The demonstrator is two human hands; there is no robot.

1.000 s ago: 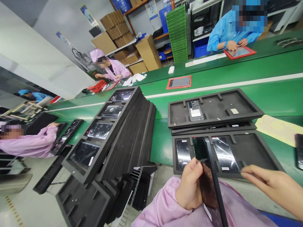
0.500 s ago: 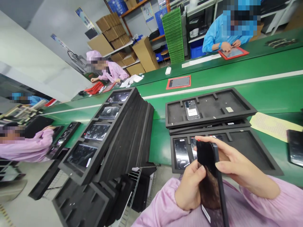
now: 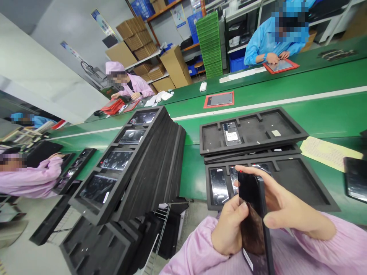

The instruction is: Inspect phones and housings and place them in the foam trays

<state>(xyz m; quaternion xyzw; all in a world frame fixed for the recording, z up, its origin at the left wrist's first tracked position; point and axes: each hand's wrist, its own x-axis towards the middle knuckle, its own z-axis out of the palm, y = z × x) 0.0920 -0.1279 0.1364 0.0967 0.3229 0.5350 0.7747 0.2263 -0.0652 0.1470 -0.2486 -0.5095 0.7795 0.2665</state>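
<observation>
A black smartphone [image 3: 254,225] stands tilted upright close to my chest, its dark glossy screen carrying a small white label near the bottom. My left hand [image 3: 229,225] is closed around its left edge, thumb on the screen side. Across the phone's top and right edge lies my right hand [image 3: 286,206], fingers behind the top and thumb at the side. Just beyond the hands is a black foam tray [image 3: 306,179] with several phones in its slots, partly hidden by my hands. Behind it, a stacked foam tray [image 3: 255,130] holds one phone [image 3: 231,133] showing its back.
A tall stack of black foam trays [image 3: 155,168] with phones on top stands left. Right lie a yellow paper sheet [image 3: 329,152] and a dark device [image 3: 355,179]. A red-edged mat [image 3: 218,99] with a phone part rests on the green belt. Co-workers sit across and left.
My right thumb has shifted slightly along the phone's right edge. The red-edged mat has moved a little to the right on the belt. My left hand keeps its grip.
</observation>
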